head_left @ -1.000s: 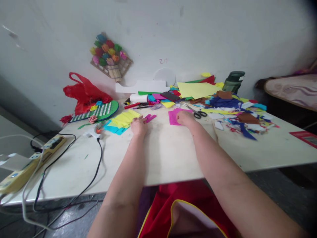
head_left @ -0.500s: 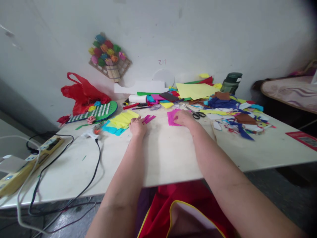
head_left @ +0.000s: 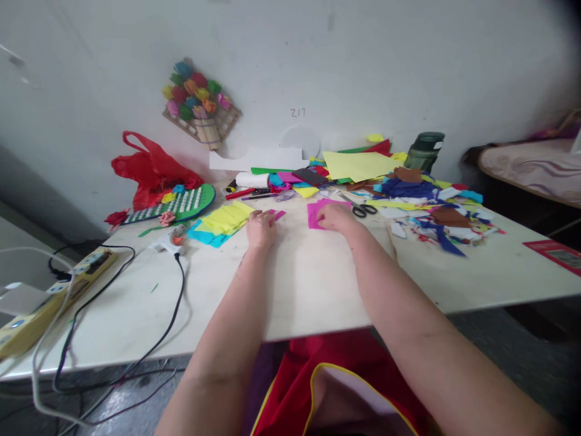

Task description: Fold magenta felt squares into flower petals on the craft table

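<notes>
My left hand lies over a small pink paper strip, its fingers bent down and closed on it; the fingertips partly cover the strip. Beside that hand, yellow paper pieces rest on blue paper. Farther right, my right hand has curled fingers pressed on a small stack of pink paper. The hand hides the stack's right part. Black-handled scissors lie just right of my right hand.
Coloured scraps heap at the right, near a green bottle. At the left are a glue gun with a black cord, a power strip, a green decorated board and a red bag. The table's front edge is close.
My left hand has moved slightly right, away from the yellow paper and farther over the pink strip. My right hand stays on the pink stack, almost unmoved.
</notes>
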A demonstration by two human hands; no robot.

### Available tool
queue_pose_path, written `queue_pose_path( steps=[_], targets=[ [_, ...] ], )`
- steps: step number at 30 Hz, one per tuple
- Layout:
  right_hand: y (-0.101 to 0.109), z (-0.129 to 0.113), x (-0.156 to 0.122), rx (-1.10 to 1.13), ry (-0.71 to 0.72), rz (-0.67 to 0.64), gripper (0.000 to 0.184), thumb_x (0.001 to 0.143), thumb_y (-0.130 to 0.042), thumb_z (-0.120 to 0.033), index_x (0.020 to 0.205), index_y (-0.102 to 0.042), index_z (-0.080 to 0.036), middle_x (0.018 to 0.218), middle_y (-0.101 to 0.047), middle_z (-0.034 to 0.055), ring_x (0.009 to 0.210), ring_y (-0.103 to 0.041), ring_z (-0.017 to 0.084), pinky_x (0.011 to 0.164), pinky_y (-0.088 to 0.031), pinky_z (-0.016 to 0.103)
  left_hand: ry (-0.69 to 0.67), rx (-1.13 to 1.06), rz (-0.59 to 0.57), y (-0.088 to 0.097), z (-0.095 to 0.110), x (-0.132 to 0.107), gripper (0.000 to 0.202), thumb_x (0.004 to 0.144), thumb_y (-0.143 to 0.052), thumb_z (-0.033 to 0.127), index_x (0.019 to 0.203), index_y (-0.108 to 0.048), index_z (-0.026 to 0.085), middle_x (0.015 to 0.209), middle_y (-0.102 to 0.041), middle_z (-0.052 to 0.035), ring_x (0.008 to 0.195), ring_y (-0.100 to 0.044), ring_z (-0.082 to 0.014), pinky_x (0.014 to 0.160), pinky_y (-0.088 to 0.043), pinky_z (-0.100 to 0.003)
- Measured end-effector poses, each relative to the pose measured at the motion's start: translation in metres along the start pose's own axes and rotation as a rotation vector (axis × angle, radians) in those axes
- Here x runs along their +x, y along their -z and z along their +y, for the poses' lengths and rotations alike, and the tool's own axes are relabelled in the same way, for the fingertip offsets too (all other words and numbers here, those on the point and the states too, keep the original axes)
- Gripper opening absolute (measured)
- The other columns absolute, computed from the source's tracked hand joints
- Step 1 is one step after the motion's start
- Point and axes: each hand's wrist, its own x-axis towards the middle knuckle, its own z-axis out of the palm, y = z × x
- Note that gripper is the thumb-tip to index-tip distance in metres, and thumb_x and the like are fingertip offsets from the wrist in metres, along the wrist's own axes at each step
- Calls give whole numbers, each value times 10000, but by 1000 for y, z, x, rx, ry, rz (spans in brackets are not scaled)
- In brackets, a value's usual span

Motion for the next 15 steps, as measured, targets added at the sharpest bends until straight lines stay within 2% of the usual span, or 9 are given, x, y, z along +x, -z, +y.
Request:
queue_pose_path(
  steps=[7, 11, 15],
  targets=[
    [1, -5, 1, -72, 26, 4, 245, 746, -519, -228, 895, -714, -242, 999, -687, 63, 876, -615, 228, 693, -427, 294, -42, 13, -13, -1, 1, 0, 319, 742, -495, 166, 968, -711, 230, 1047, -683, -15, 1066, -503, -220, 916, -418, -321],
    [-1, -4, 3, -105, 53, 34, 232, 772, -501, -239, 873, -709, -223, 966, -688, 75, 864, -611, 223, 714, -409, 297, -30, 20, -23, 0, 2, -1, 316, 743, -504, 189, 980, -708, 235, 984, -695, -38, 1055, -521, -206, 915, -421, -309],
    [-2, -4, 3, -106, 61, 49, 233, 782, -483, -209, 855, -703, -213, 933, -688, 78, 870, -602, 221, 770, -386, 322, 0, -5, -44, 2, 6, -2, 306, 737, -523, 199, 977, -709, 240, 1007, -683, -43, 1060, -529, -196, 915, -420, -286]
  ],
)
